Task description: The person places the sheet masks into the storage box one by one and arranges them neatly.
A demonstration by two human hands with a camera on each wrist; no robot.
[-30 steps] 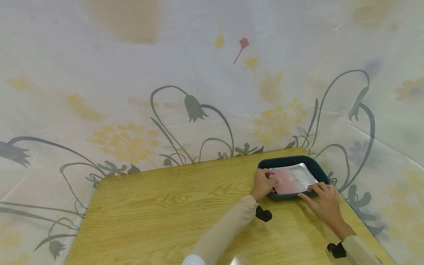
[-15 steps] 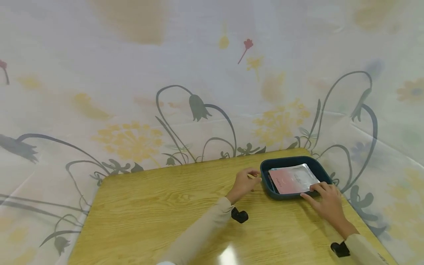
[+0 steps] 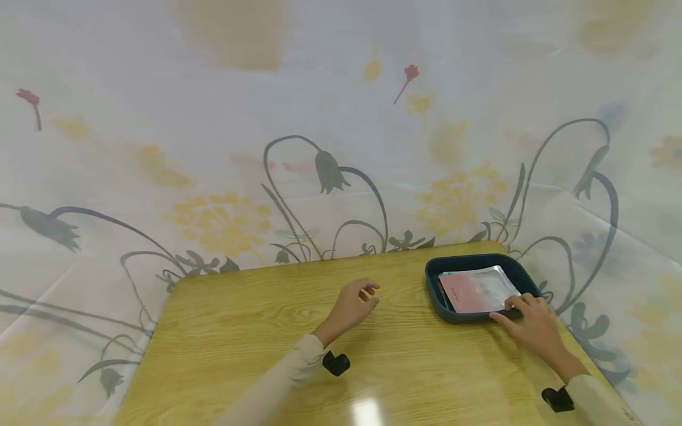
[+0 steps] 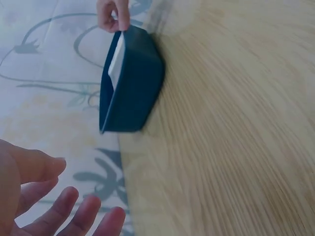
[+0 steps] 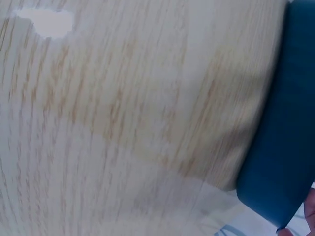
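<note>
A dark blue rectangular tub [image 3: 462,318] stands at the right end of the table, tilt not evident. In it lies a flat pink and silver foil packet [image 3: 474,290], with the edges of other flat things showing beneath at its left. My right hand [image 3: 539,328] pinches the tub's front rim near the right corner, thumb outside and fingers over the edge. Left of the tub, my left hand [image 3: 348,309] hovers over the table, fingers loosely bent and holding nothing. The left wrist view shows its spread fingers [image 4: 81,211] apart from the tub's wall [image 4: 140,83].
The light wood-grain table [image 3: 256,331] reaches from the left to the tub. Behind it and along the right side hangs a pale flower-printed sheet [image 3: 341,118]. Each wrist wears a small black camera [image 3: 337,363]. A bright glare spot [image 3: 367,411] lies at the table's front.
My left hand has let go of the packet, left the tub and moved left over the table. The right hand stays on the rim. The head view has shifted slightly left.
</note>
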